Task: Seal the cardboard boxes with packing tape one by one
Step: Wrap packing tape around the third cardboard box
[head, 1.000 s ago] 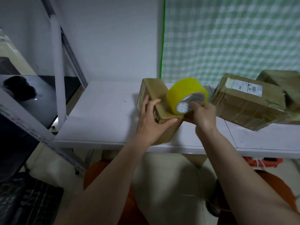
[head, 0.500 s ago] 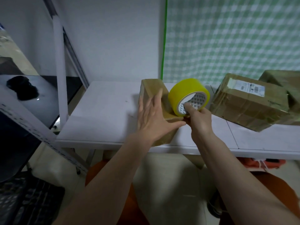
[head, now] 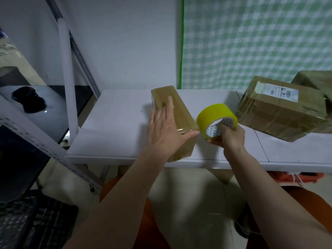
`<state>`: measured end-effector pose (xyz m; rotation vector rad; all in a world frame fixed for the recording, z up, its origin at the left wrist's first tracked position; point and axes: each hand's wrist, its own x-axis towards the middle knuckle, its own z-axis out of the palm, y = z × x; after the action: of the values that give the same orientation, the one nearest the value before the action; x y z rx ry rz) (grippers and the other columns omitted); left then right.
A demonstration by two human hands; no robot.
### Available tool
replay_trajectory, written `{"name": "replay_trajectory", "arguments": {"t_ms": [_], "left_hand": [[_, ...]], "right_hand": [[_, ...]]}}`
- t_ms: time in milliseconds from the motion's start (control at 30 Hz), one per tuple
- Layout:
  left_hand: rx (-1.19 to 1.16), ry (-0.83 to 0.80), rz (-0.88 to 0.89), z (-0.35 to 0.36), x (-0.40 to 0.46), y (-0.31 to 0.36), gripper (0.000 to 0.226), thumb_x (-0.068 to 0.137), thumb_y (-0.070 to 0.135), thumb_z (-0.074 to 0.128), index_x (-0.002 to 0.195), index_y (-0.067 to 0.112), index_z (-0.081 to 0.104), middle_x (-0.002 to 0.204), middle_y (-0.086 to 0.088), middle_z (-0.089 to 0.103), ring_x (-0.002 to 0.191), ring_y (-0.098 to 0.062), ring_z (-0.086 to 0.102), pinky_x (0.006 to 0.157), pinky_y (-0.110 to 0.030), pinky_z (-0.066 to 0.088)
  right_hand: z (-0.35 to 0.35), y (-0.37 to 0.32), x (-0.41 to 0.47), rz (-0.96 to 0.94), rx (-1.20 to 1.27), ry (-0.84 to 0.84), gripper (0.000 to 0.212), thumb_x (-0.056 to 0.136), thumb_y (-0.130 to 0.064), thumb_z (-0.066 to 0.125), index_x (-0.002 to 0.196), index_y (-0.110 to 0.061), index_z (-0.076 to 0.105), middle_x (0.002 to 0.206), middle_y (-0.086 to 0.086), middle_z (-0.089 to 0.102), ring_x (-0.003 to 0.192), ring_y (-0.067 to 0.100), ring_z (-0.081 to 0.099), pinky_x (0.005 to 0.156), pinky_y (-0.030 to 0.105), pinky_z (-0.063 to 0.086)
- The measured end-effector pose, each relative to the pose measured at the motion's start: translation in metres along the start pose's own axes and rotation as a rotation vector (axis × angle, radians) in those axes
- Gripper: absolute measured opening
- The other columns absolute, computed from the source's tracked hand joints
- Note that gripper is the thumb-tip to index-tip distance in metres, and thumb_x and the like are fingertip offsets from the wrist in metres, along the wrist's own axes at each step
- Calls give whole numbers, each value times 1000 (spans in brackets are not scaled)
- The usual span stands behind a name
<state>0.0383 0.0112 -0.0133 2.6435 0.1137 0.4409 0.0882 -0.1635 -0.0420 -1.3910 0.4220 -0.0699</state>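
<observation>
A person's left hand lies flat, its fingers straight and spread, pressing on the top face of a narrow cardboard box that stands near the front edge of a white tabletop. The right hand grips a roll of yellow packing tape, its fingers curled through the core, held in the air just to the right of the box's near end. The box's long axis runs away from the person, from the front edge toward the wall, so the tape roll sits beside the near right corner, and a glossy strip already shows along the top face and over the near edge. Judging from this, the next stretch of tape would likely be drawn from that corner, with the right hand nearer the roll's work and the left hand steadying the box. To the right, well apart from the hands, a larger taped parcel bearing a shipping label leans tilted against another box. A green-checked sheet hangs behind the tabletop; a metal shelving frame stands at left.
</observation>
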Motion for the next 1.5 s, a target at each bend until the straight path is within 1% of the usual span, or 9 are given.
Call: {"name": "replay_trajectory", "arguments": {"t_ms": [167, 367, 533, 633, 767, 1100, 1267, 1400, 1500], "left_hand": [[38, -7, -15, 0, -2, -6, 121, 62, 84, 55, 153, 27, -2, 152, 2, 29, 139, -23, 23, 117, -43, 9], [162, -82, 99, -7, 0, -6, 86, 72, 79, 51, 147, 48, 21, 149, -2, 28, 136, -24, 21, 115, -55, 11], [231, -168, 152, -7, 4, 0, 84, 71, 67, 66, 144, 48, 27, 153, -5, 18, 139, -25, 12, 115, -55, 12], [234, -219, 144, -7, 6, 2, 94, 68, 65, 70, 145, 48, 21, 154, -4, 12, 141, -24, 6, 115, -58, 9], [338, -217, 178, -7, 7, 6, 94, 71, 67, 67, 146, 50, 13, 154, -9, 12, 141, -26, 5, 112, -62, 7], [248, -299, 123, -4, 11, 16, 80, 68, 47, 79, 134, 42, 34, 159, 3, -6, 145, -41, -7, 106, -54, 33], [257, -294, 120, -3, 9, 12, 79, 72, 51, 76, 138, 49, 32, 160, 6, -1, 145, -37, -9, 101, -57, 39], [247, -312, 223, -8, 13, 12, 75, 74, 48, 76, 136, 49, 35, 159, 10, 8, 147, -28, -5, 99, -55, 40], [163, -346, 324, -13, 19, 13, 69, 75, 37, 79, 133, 48, 43, 158, 13, 10, 146, -15, 2, 98, -49, 40]], "right_hand": [[2, 6, 7, 6, -7, -53, 15, 89, 0, 50, 94, -11, 59, 85, 9, 62, 76, 25, 63, 43, 32, 53], [-1, 12, 9, -25, -202, -125, 18, 90, -8, 51, 78, -21, 57, 93, 11, 61, 87, 29, 61, 60, 37, 56], [-7, 14, 9, -16, -246, -131, 15, 92, -10, 51, 82, -20, 56, 103, 16, 60, 97, 35, 60, 73, 48, 58], [-9, 14, 9, -27, -249, -134, 4, 92, -9, 54, 92, -13, 55, 104, 16, 59, 97, 34, 59, 69, 45, 58], [-8, 17, 7, -43, -226, -142, 17, 92, -6, 53, 85, -21, 52, 88, 3, 56, 87, 25, 57, 52, 30, 53], [-9, 22, 4, 62, -189, -146, 20, 89, 0, 52, 108, -9, 53, 108, 17, 59, 97, 33, 61, 69, 44, 58], [-14, 22, 6, 48, -157, -196, 39, 85, 10, 38, 117, -7, 53, 108, 16, 61, 94, 31, 63, 58, 34, 58], [-26, 22, 18, -72, -319, -49, 45, 83, 12, 40, 123, -4, 52, 113, 19, 61, 102, 33, 60, 86, 47, 53], [-37, 21, 34, -206, -564, 43, 40, 86, 6, 42, 121, -5, 57, 119, 17, 61, 111, 31, 56, 97, 44, 45]]}}
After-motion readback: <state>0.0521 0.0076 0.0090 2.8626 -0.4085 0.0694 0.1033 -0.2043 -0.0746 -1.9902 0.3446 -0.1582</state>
